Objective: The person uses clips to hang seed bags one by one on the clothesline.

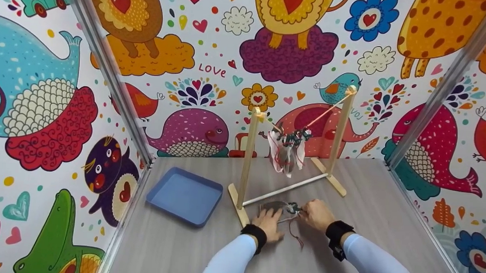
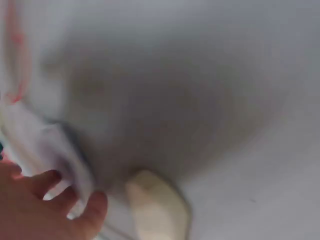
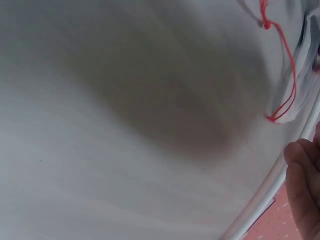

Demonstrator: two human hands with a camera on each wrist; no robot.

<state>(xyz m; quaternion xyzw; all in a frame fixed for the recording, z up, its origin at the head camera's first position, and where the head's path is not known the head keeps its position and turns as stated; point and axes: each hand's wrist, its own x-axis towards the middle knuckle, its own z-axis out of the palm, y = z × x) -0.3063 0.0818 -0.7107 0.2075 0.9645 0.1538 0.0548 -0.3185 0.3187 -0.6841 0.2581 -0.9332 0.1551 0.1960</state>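
Observation:
A small sheer grey-and-white pouch (image 1: 275, 205) with a dark, bunched end lies on the table in front of the wooden rack (image 1: 248, 165). My left hand (image 1: 268, 223) rests over its left part, fingers spread. At the bunched end, my right hand (image 1: 318, 215) pinches the pouch with curled fingers. A red cord (image 1: 297, 236) trails from it toward me. In the left wrist view the fingers (image 2: 92, 212) lie by pale cloth, blurred. The right wrist view shows looped red cord (image 3: 292, 75) at the cloth's edge.
Similar sheer pouches (image 1: 287, 153) hang bunched from the string (image 1: 328, 111) between the rack's two posts. A white rod (image 1: 285, 190) joins the rack's feet. Left of it lies a blue tray (image 1: 185, 197). Printed walls and metal posts (image 1: 425, 91) border the table.

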